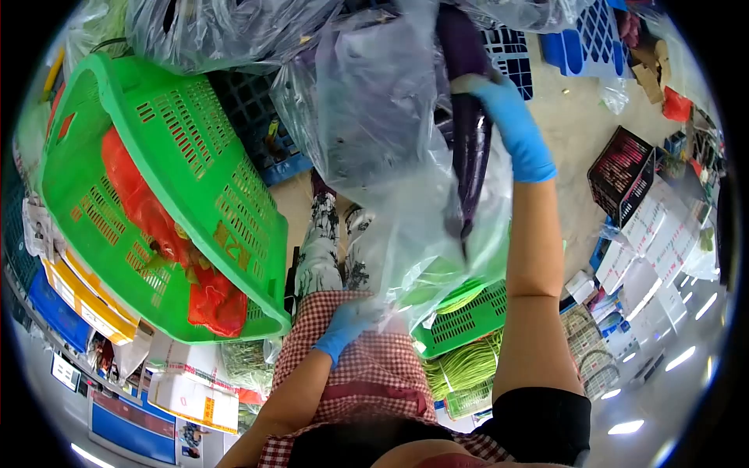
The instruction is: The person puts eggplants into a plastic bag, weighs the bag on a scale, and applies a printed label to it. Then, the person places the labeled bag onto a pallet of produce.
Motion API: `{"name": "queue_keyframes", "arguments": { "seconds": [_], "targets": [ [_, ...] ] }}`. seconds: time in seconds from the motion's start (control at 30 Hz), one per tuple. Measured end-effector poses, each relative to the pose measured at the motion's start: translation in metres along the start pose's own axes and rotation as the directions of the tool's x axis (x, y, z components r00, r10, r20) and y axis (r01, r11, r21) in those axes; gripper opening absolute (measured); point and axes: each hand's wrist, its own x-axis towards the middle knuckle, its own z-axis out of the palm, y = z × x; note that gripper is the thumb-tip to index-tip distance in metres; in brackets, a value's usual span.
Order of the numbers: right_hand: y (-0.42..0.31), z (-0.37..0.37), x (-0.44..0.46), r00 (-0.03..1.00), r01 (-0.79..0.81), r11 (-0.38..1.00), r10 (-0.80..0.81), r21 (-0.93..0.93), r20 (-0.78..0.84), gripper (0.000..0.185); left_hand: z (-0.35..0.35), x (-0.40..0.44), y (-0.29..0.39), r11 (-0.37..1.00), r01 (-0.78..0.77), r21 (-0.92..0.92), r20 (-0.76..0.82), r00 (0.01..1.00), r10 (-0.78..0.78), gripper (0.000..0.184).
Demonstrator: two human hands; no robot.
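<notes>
My right hand [511, 125], in a blue glove with pale fingertips, is closed round a long dark purple eggplant [470, 140] at the upper centre. The eggplant hangs with its narrow end down, over or beside a large clear plastic bag [374, 117]. My left hand [343, 327], also blue-gloved, is low in front of the checked apron [374, 351], with its fingers at the lower edge of the plastic; they are blurred. More clear plastic lies across the top of the view.
At left stands a tilted green basket [156, 234] with red mesh bags [144, 203]. Long green beans [468, 363] and a green crate [468, 320] are at lower centre. A dark crate [621, 173] and white boxes [655, 226] are at right, a blue crate [585, 43] at upper right.
</notes>
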Motion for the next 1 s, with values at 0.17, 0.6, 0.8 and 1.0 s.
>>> {"name": "queue_keyframes", "arguments": {
  "seconds": [0.17, 0.6, 0.8, 1.0],
  "targets": [
    [0.059, -0.056, -0.029, 0.96, -0.021, 0.639, 0.228, 0.769, -0.163, 0.032, -0.001, 0.004, -0.006, 0.999, 0.05, 0.0, 0.036, 0.998, -0.05, 0.041],
    [0.084, -0.14, -0.216, 0.545, 0.697, 0.507, 0.084, 0.507, -0.834, 0.051, -0.004, -0.004, 0.005, 1.0, -0.022, -0.01, -0.058, 0.998, 0.022, 0.033],
    [0.164, -0.062, -0.241, 0.934, 0.293, 0.454, 0.053, 0.841, -0.354, 0.07, 0.001, -0.007, 0.027, 0.999, -0.02, -0.025, -0.046, 0.999, 0.019, 0.035],
    [0.199, 0.015, -0.191, 0.999, 0.036, 0.688, 0.002, 0.724, -0.052, 0.06, -0.006, -0.006, 0.054, 0.944, -0.027, 0.328, -0.079, 0.995, 0.056, 0.036]
  ]
}}
